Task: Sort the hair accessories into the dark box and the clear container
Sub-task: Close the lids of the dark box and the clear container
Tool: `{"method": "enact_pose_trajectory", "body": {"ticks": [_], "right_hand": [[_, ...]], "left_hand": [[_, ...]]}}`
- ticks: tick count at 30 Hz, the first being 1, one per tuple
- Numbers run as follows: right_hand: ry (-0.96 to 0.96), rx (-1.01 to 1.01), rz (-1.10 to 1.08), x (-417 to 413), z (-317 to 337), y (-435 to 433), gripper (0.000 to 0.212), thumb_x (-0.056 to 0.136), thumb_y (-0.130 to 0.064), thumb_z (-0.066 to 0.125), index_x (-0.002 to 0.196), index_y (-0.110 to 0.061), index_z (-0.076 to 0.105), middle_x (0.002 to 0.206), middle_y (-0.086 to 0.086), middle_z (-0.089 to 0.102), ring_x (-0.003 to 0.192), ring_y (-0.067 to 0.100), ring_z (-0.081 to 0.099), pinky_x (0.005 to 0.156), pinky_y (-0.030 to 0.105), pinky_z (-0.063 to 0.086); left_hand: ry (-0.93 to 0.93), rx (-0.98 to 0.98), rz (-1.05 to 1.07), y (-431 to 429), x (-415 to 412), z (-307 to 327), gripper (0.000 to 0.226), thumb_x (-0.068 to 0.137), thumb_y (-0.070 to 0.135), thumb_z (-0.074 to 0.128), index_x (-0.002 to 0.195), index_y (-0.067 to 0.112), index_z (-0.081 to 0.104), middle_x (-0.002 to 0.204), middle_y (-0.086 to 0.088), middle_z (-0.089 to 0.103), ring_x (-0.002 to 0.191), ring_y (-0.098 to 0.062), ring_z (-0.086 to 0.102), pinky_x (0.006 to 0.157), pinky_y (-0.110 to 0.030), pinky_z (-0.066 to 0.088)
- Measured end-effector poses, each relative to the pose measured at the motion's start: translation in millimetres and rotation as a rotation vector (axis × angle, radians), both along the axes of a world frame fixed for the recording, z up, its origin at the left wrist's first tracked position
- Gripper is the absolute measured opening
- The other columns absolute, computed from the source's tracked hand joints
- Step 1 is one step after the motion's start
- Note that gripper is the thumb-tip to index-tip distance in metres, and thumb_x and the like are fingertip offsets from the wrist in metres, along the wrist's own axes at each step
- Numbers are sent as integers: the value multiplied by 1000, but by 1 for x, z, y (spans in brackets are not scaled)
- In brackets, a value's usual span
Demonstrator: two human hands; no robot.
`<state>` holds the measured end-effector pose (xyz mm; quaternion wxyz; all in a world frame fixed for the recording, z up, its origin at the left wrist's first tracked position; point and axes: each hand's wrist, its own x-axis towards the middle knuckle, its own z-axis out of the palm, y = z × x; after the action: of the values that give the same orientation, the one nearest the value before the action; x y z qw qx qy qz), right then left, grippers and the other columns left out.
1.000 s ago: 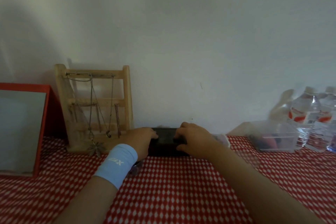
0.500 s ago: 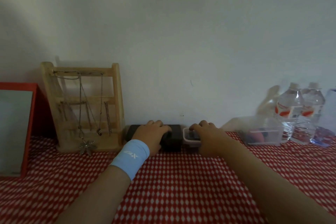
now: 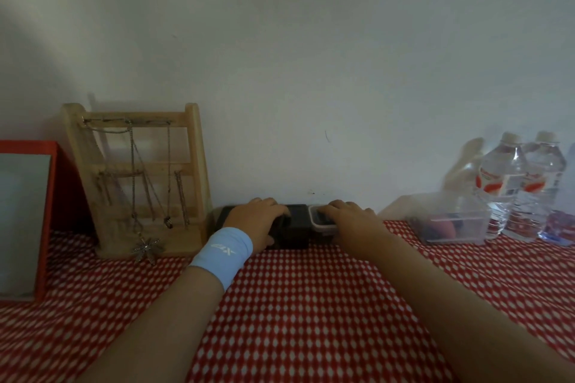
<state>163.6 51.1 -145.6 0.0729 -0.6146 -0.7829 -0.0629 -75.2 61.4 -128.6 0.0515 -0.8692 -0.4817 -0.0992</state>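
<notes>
A dark box (image 3: 297, 227) stands against the wall at the back of the red-and-white tablecloth (image 3: 311, 305). My left hand (image 3: 258, 218), with a light blue wristband, grips the box's left part, fingers over its top and thumb at its front. Touching the box's right side is a small clear container (image 3: 322, 222) with dark things inside. My right hand (image 3: 354, 224) covers and holds the container's right part, fingers curled over its top. What lies inside the dark box is hidden.
A wooden jewellery stand (image 3: 140, 183) hung with chains stands to the left, beside a red-framed mirror (image 3: 25, 218). To the right is a larger clear tub (image 3: 451, 221) holding red and dark items, then two water bottles (image 3: 513, 186).
One second ago both hands were on the dark box. My right hand has since shifted right onto the small clear container, and my left hand now covers the box's left part.
</notes>
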Motion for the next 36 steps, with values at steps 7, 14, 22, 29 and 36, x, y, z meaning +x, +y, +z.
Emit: {"method": "enact_pose_trajectory", "body": {"ticks": [7, 14, 22, 29, 36], "right_hand": [[114, 155, 187, -41, 8, -32, 58, 82, -28, 59, 138, -33, 47, 136, -1, 47, 126, 22, 41, 107, 43, 35], [328, -163, 380, -122, 2, -61, 41, 91, -21, 54, 131, -26, 61, 127, 0, 59, 113, 18, 57, 100, 28, 44], [588, -340, 354, -140, -10, -76, 26, 94, -18, 52, 115, -22, 67, 110, -4, 67, 94, 7, 60, 76, 17, 43], [534, -142, 134, -63, 0, -76, 31, 92, -15, 54, 115, -29, 69, 117, -6, 71, 97, 6, 61, 88, 20, 47], [231, 137, -72, 18, 4, -87, 24, 93, -30, 56, 111, -35, 71, 117, -4, 68, 101, 15, 60, 86, 26, 42]], "left_hand": [[-231, 68, 35, -33, -42, 4, 27, 92, 29, 60, 118, 36, 57, 120, 11, 51, 103, -8, 47, 86, -24, 42], [-8, -137, 355, -89, -89, -7, 77, 75, 71, 55, 139, 33, 37, 145, -1, 35, 131, -21, 34, 105, -35, 35], [-258, -208, 344, -99, -85, -21, 68, 88, 46, 65, 146, 25, 36, 150, -8, 32, 132, -24, 40, 112, -33, 34], [-305, -200, 147, -88, -24, -16, 85, 71, 63, 66, 145, 33, 36, 132, 5, 47, 120, -16, 52, 99, -26, 42], [-390, -277, -72, -81, 57, -19, 80, 69, 58, 66, 141, 40, 36, 132, 7, 49, 118, -12, 53, 101, -31, 45]]}}
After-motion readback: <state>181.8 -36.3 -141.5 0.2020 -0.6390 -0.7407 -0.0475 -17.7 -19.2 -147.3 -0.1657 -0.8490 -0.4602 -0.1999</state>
